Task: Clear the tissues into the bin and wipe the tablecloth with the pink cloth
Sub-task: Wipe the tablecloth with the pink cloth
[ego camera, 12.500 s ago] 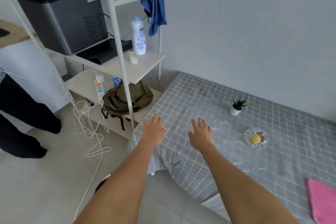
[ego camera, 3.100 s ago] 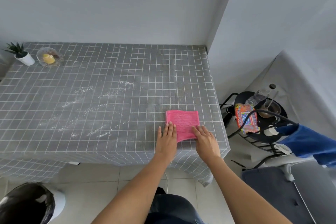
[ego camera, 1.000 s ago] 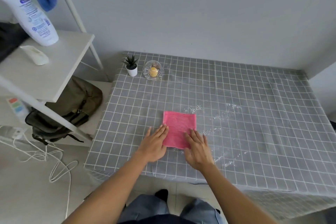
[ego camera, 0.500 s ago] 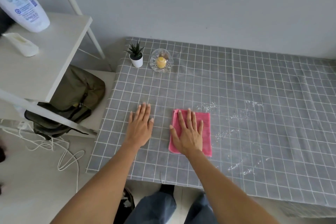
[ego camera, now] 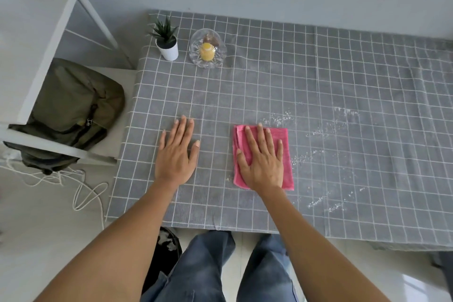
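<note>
Half a second earlier the right hand (ego camera: 263,162) lay flat on the pink cloth (ego camera: 285,154) much as now, fingers straight; both had barely shifted. Left of the cloth, the left hand (ego camera: 176,154) pressed the tablecloth (ego camera: 343,76) open-palmed. No tissues showed on the desk. White crumbs (ego camera: 318,130) right of the cloth remained, so wiping looked barely begun.

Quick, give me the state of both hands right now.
Left hand: open, flat on the tablecloth, holding nothing.
Right hand: open, pressing flat on the pink cloth.
</note>
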